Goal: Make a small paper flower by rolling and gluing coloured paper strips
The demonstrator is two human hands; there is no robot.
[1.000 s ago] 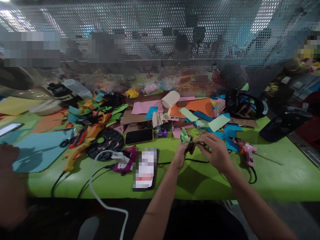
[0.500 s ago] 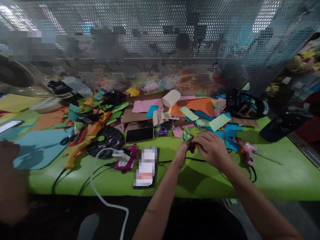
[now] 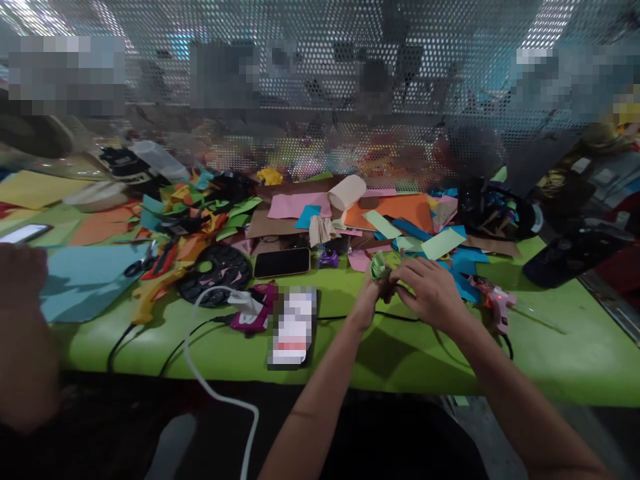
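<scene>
From afar I have the left hand point(image 3: 369, 300) pinching a curled light-green paper piece point(image 3: 379, 267), its folds above the fingers. The right hand point(image 3: 431, 288) bends in just right of it; I cannot tell whether its fingertips grip anything. Beyond the grip lies a flat pale-green paper strip point(image 3: 443, 244); rightward, a pink plastic glue gun point(image 3: 499, 303); leftward, a lit rectangular smartphone point(image 3: 294, 327).
</scene>
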